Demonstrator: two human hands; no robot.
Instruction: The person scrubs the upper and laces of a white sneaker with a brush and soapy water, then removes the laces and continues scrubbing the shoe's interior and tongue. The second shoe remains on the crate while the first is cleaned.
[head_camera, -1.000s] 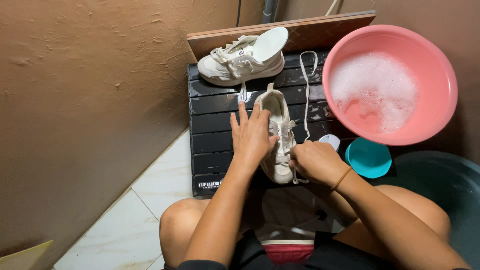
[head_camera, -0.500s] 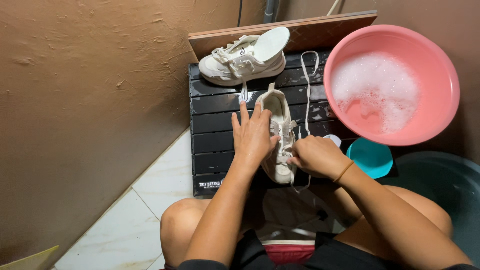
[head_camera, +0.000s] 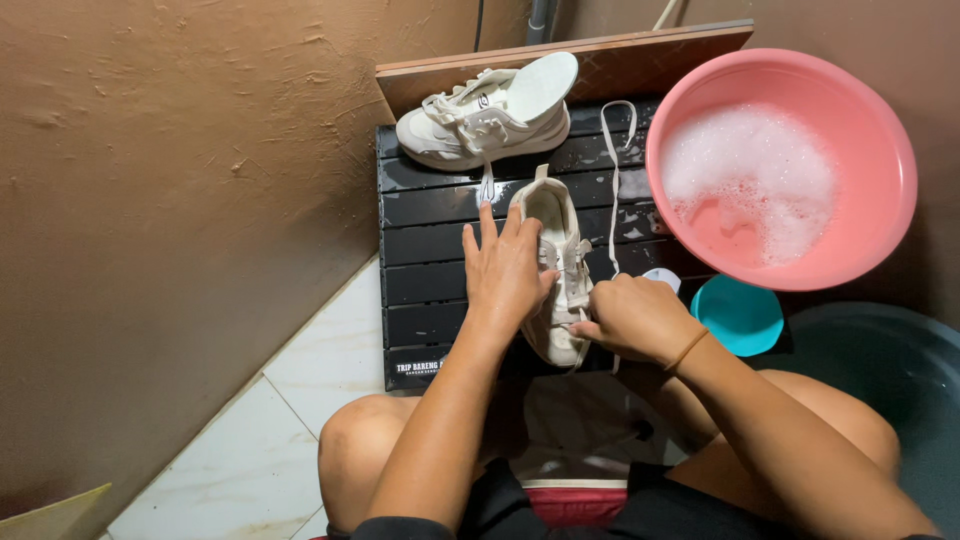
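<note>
A white sneaker (head_camera: 556, 262) is laid lengthwise on a black slatted crate (head_camera: 430, 240), toe toward the person's knees. It is steadied by the left hand (head_camera: 505, 268), which is pressed flat on its left side with the fingers spread and open. The right hand (head_camera: 628, 318) is closed near the toe end of the sneaker, where the shoelace (head_camera: 577, 300) is pinched between its fingers; how tightly it is gripped cannot be told. A thin band is worn on the right wrist.

A second white sneaker (head_camera: 490, 112) is set on its side at the far end of the crate, against a wooden board (head_camera: 640, 62). A loose white lace (head_camera: 612, 170) is draped over the slats beside it. To the right, a pink basin (head_camera: 880, 160) filled with soapy water is seen, and a small teal bowl (head_camera: 738, 316) is placed just below it. White tiled floor (head_camera: 250, 440) is shown on the left, beside a brown wall (head_camera: 180, 200).
</note>
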